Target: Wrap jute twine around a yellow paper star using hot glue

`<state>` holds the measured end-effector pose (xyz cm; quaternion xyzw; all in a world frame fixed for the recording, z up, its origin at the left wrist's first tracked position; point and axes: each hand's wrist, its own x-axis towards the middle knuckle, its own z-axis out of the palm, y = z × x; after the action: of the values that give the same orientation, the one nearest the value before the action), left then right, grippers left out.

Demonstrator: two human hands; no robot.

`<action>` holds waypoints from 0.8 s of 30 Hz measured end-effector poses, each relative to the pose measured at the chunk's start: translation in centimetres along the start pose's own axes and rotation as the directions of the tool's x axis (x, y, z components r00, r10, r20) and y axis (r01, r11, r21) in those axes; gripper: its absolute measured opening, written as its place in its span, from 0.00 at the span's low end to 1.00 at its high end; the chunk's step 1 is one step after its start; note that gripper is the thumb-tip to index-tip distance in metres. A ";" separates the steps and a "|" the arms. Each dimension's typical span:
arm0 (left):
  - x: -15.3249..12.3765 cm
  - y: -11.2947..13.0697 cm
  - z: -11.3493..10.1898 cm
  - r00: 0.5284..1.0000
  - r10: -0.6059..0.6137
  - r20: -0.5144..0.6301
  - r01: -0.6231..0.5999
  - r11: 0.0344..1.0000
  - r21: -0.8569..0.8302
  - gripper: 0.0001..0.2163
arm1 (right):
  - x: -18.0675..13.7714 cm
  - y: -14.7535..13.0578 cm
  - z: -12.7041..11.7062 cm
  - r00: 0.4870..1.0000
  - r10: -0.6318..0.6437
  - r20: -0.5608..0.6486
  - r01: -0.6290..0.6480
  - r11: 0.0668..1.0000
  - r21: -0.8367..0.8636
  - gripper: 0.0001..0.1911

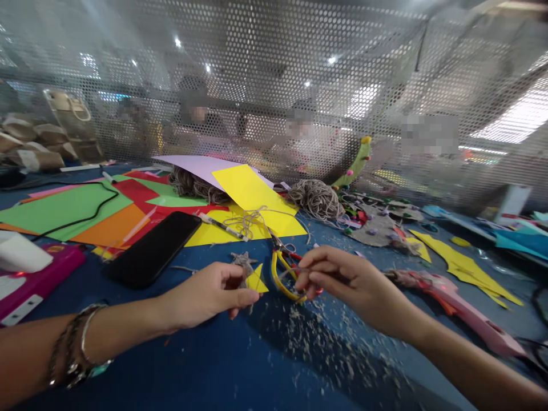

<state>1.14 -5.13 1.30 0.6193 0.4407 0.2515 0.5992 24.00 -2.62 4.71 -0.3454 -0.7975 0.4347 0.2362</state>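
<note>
My left hand (209, 294) is closed in a pinch on a small star (252, 274), part yellow paper and part wrapped in grey twine. My right hand (342, 282) is a little to its right, fingers pinched together on a thin strand of twine that I can barely make out. Between and just behind the hands lie yellow-handled scissors (285, 274) on the blue table (240, 365). Twine scraps are scattered on the table below my right hand.
A black phone (154, 248) lies left of my hands. Coloured paper sheets (85, 211), a pen (220, 225) and twine bundles (317, 200) lie behind. A pink glue gun (454, 305) is on the right, a pink case (34, 279) at far left. Behind a perforated screen (274, 85) sit other people.
</note>
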 end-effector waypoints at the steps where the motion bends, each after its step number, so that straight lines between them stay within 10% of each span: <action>1: -0.2 0.1 -0.1 1.000 -0.004 -0.012 0.004 1.000 0.017 0.12 | 0.1 0.0 -0.3 1.000 0.020 -0.018 -0.020 1.000 0.006 0.06; 12: -1.3 -0.1 -0.4 0.931 -0.257 0.260 0.213 0.959 0.186 0.09 | 1.1 0.0 -1.0 0.992 0.076 -0.097 -0.079 0.997 -0.027 0.09; 20: -1.8 -0.2 -0.9 0.967 -0.232 0.104 0.169 0.894 0.416 0.14 | 1.7 -0.2 -0.8 0.983 0.006 -0.186 -0.028 0.993 -0.115 0.09; 24: -2.5 0.8 -1.0 0.995 -0.095 -0.004 0.068 0.684 0.726 0.18 | 1.5 -0.6 -1.0 0.967 -0.042 -0.252 -0.009 0.980 -0.199 0.07</action>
<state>-0.65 -6.61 2.79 0.7895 0.5209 0.0194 0.3240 23.48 -1.15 5.83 -0.4133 -0.8028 0.3031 0.3046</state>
